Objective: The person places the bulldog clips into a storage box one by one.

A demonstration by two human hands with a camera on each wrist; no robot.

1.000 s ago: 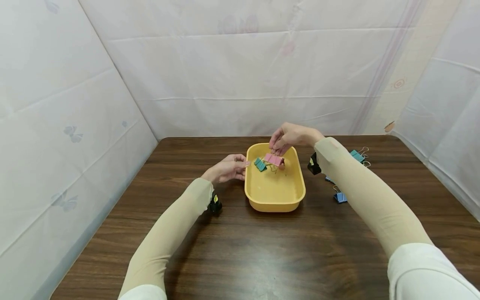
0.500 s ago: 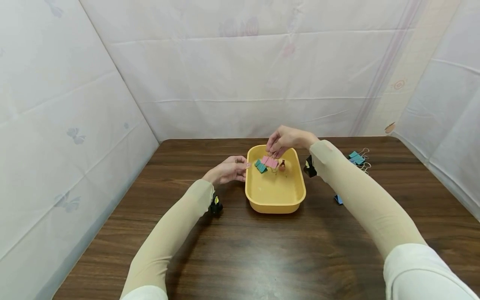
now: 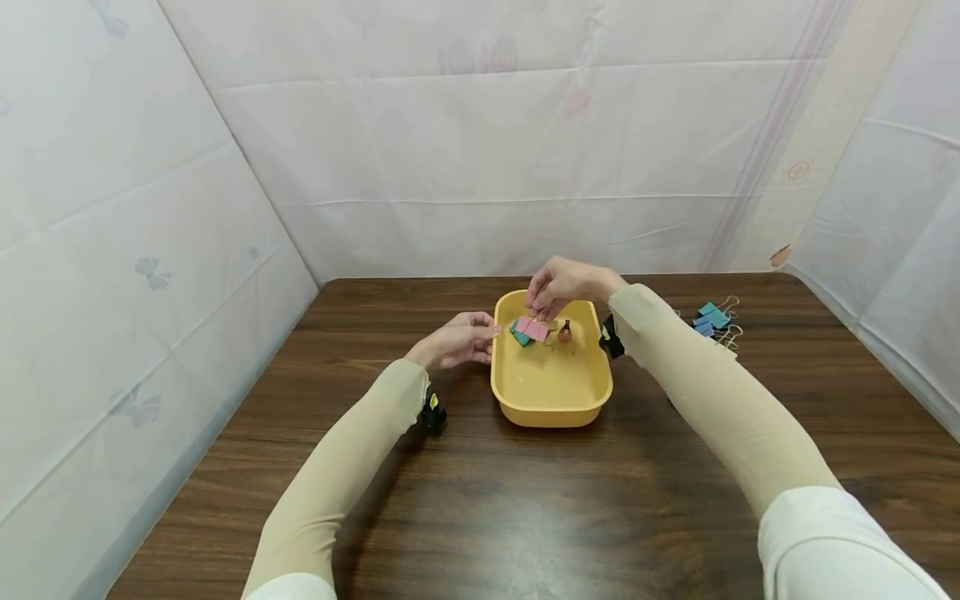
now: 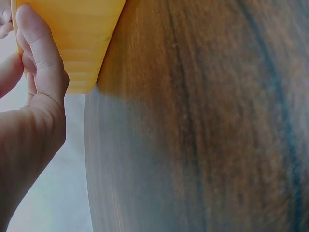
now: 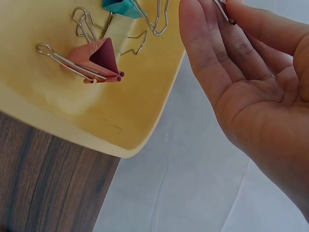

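A yellow tub [image 3: 551, 398] stands on the dark wooden table [image 3: 525, 508]. My left hand [image 3: 459, 337] holds the tub's left rim; in the left wrist view its fingers [image 4: 44, 63] lie against the tub's wall [image 4: 77, 34]. Over the tub's far end my right hand [image 3: 542, 310] pinches the wire handle of a pink binder clip [image 3: 534, 329], which hangs just above a teal clip [image 3: 517, 337]. An orange-pink clip [image 3: 564, 333] lies beside them. In the right wrist view the right hand [image 5: 223, 7] pinches a wire at the top edge, above the orange-pink clip [image 5: 94, 60] and the teal clip [image 5: 123, 6].
Several blue and teal binder clips [image 3: 711, 318] lie on the table at the right, behind my right forearm. White sheeting walls close in the table at the left, back and right. Black wrist cameras [image 3: 431, 412] sit on both wrists.
My right hand has carried the pink clip a little left and down, closer to the teal clip. The left hand has stayed on the tub's rim.
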